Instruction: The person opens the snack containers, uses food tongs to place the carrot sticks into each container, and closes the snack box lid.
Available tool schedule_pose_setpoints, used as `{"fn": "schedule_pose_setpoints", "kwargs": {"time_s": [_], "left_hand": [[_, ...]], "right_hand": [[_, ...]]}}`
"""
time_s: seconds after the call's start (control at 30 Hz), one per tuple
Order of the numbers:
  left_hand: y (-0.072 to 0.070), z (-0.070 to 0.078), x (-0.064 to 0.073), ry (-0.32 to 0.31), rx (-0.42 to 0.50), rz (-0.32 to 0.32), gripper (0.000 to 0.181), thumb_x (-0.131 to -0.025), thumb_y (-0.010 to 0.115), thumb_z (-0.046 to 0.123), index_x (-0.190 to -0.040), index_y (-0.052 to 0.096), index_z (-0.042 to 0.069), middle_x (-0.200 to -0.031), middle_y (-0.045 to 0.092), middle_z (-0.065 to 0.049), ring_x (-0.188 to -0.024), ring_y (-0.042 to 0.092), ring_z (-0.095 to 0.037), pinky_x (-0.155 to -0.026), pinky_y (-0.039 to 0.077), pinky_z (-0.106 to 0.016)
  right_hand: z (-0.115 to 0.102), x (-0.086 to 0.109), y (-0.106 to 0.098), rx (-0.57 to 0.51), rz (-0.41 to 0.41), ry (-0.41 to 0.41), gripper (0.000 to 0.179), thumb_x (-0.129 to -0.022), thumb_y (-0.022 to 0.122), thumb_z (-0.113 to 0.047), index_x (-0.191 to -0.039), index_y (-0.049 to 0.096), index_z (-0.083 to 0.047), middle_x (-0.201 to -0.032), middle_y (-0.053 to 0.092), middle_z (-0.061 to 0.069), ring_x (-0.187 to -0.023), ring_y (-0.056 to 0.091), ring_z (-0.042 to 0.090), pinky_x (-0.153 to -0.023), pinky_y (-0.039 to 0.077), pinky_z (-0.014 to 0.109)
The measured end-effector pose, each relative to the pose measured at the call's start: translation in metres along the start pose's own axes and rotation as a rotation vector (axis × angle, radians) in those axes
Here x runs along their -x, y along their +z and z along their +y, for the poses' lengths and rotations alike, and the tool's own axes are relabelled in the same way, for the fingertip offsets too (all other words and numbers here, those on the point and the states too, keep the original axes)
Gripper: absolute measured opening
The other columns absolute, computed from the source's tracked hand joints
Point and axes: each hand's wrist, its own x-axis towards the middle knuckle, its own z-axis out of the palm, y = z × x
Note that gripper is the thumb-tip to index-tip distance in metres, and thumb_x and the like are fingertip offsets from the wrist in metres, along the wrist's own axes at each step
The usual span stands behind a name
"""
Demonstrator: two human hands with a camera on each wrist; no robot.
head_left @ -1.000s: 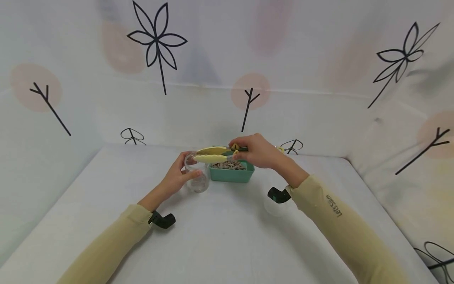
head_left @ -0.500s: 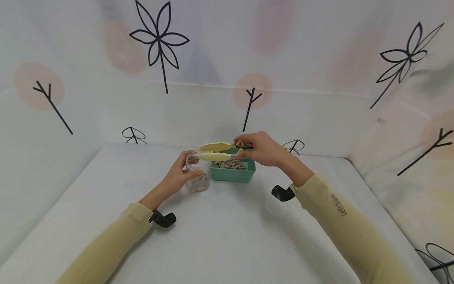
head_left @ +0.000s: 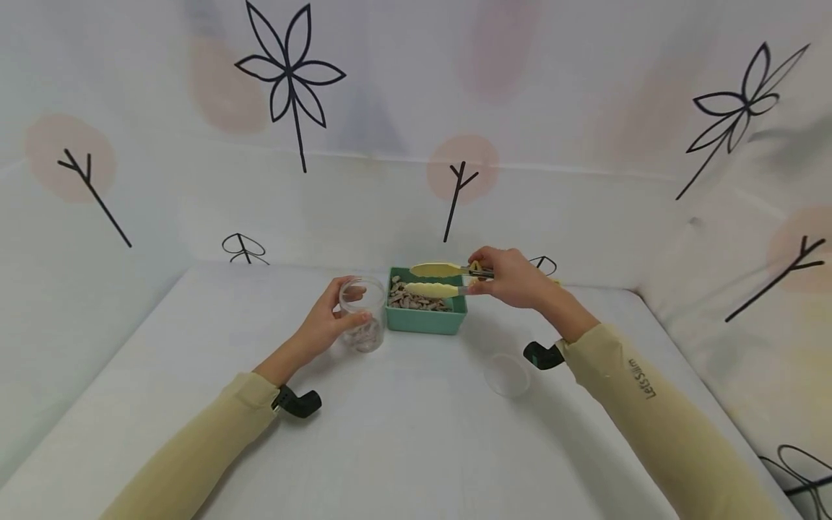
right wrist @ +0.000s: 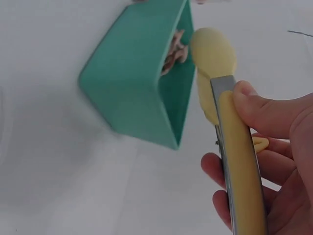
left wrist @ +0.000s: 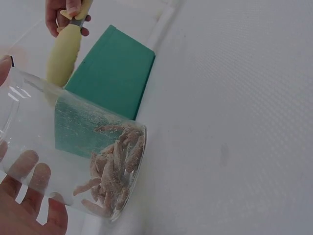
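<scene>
My left hand [head_left: 323, 320] grips a clear jar [left wrist: 73, 127] around its side. Several greyish-brown elongated pieces [left wrist: 112, 171] lie at the jar's bottom. In my right hand [head_left: 513, 278] are yellow-tipped tongs [right wrist: 239, 161], their two heads spread apart with nothing seen between them. The tongs' heads are over a green rectangular box [head_left: 425, 322], which stands just right of the jar. More of the same greyish pieces [head_left: 416, 300] fill part of the box, mostly its left and front in the head view.
A round clear lid [head_left: 507, 375] lies on the white table [head_left: 403, 433], front right of the box. Behind the table hangs a white cloth [head_left: 364, 195] printed with flowers and twigs. Each wrist carries a black camera.
My right hand has drawn the tongs right, from the jar's mouth to above the green box. Pieces now show at the jar's bottom. The left hand has stayed in place with the jar.
</scene>
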Motion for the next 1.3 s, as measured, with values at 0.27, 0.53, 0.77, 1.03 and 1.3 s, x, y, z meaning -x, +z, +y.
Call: {"fn": "schedule_pose_setpoints", "kwargs": {"time_s": [0.27, 0.53, 0.77, 1.03, 1.3], "left_hand": [[0.001, 0.001, 0.001, 0.012, 0.003, 0.005, 0.066, -0.094, 0.070, 0.015, -0.148, 0.032, 0.006, -0.146, 0.045, -0.020, -0.139, 0.038, -0.031, -0.111, 0.031, -0.057], [0.001, 0.000, 0.001, 0.001, 0.002, 0.005, 0.067, -0.094, 0.070, 0.016, -0.148, 0.031, 0.006, -0.148, 0.043, -0.022, -0.139, 0.037, -0.031, -0.111, 0.030, -0.057], [0.001, 0.003, 0.002, 0.006, -0.010, 0.015, 0.068, -0.093, 0.071, 0.018, -0.148, 0.032, 0.007, -0.147, 0.044, -0.022, -0.138, 0.038, -0.030, -0.109, 0.032, -0.057], [0.002, 0.003, 0.002, 0.006, -0.019, 0.018, 0.068, -0.093, 0.072, 0.018, -0.148, 0.033, 0.009, -0.146, 0.045, -0.022, -0.137, 0.039, -0.031, -0.108, 0.033, -0.056], [0.002, 0.002, 0.002, 0.009, -0.023, 0.014, 0.066, -0.095, 0.069, 0.014, -0.149, 0.032, 0.007, -0.146, 0.045, -0.021, -0.138, 0.038, -0.031, -0.108, 0.032, -0.055]], "right_hand": [[0.013, -0.004, 0.006, 0.134, -0.037, 0.011, 0.069, -0.088, 0.076, -0.034, -0.141, 0.050, 0.001, -0.133, 0.059, 0.020, -0.117, 0.058, 0.036, -0.095, 0.049, 0.054], [0.003, -0.017, 0.000, 0.229, -0.167, -0.008, 0.075, -0.088, 0.076, -0.035, -0.145, 0.047, 0.004, -0.137, 0.057, 0.022, -0.125, 0.052, 0.038, -0.101, 0.044, 0.055], [-0.014, -0.032, 0.001, 0.325, -0.269, 0.008, 0.072, -0.091, 0.072, -0.035, -0.144, 0.046, 0.006, -0.129, 0.062, 0.020, -0.111, 0.057, 0.031, -0.099, 0.047, 0.049], [-0.010, -0.034, 0.012, 0.316, -0.232, 0.007, 0.064, -0.092, 0.072, -0.030, -0.144, 0.050, 0.002, -0.126, 0.064, 0.017, -0.110, 0.056, 0.030, -0.097, 0.047, 0.049], [0.003, -0.028, 0.026, 0.287, -0.105, 0.018, 0.061, -0.093, 0.071, -0.032, -0.146, 0.051, -0.009, -0.131, 0.063, 0.013, -0.117, 0.056, 0.033, -0.088, 0.050, 0.046]]}}
